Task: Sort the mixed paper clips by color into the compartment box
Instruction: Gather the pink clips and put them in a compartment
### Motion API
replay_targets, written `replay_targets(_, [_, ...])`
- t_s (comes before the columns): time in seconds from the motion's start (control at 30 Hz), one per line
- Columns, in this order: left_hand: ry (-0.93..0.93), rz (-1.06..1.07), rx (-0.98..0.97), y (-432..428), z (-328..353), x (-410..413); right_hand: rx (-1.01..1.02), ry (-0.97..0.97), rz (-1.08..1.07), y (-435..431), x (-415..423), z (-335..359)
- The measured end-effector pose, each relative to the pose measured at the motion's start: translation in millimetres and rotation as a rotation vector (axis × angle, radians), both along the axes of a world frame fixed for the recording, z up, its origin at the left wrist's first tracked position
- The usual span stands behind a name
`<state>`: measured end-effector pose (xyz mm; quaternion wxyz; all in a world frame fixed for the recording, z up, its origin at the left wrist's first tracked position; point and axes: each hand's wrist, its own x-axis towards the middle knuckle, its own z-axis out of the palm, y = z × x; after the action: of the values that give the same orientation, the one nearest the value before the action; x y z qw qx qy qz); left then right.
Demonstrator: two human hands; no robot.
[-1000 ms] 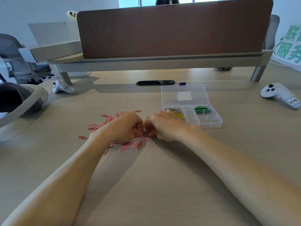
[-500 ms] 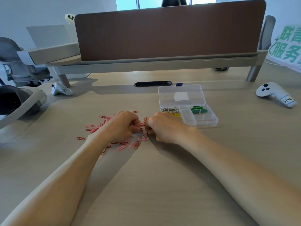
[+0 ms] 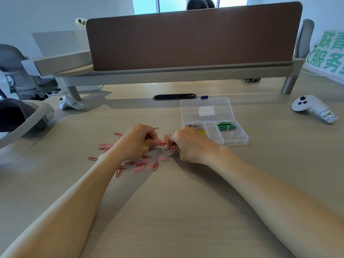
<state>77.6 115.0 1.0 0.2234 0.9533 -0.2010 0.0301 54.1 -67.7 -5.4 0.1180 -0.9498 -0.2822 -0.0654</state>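
Observation:
Several pink and red paper clips (image 3: 141, 163) lie scattered on the desk in front of me. My left hand (image 3: 137, 141) and my right hand (image 3: 184, 144) rest on the pile with fingers curled, fingertips pinching at red clips (image 3: 161, 143) between them. To the right stands the clear compartment box (image 3: 234, 141) with its lid (image 3: 206, 110) open flat behind it. Its compartments hold silver clips (image 3: 195, 125), yellow clips (image 3: 202, 131) and green clips (image 3: 226, 126). What exactly each hand holds is hidden by the fingers.
A white controller (image 3: 314, 109) lies at the far right, another (image 3: 71, 104) at the far left, beside a headset (image 3: 24, 116). A brown divider panel (image 3: 193, 38) closes the back of the desk. A black cable slot (image 3: 175, 97) sits behind the box.
Both hands stay on the pile, drawing slightly apart; the view has tilted a little.

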Motion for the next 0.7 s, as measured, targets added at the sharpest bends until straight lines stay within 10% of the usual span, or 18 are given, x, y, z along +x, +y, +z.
replay_targets(0.27, [0.024,-0.074,-0.138,-17,6,1,0.331,-0.036,-0.206,-73,15,20])
replay_targets(0.7, [-0.069,-0.321,-0.042,-174,23,48,0.279,-0.040,-0.441,-153,35,-7])
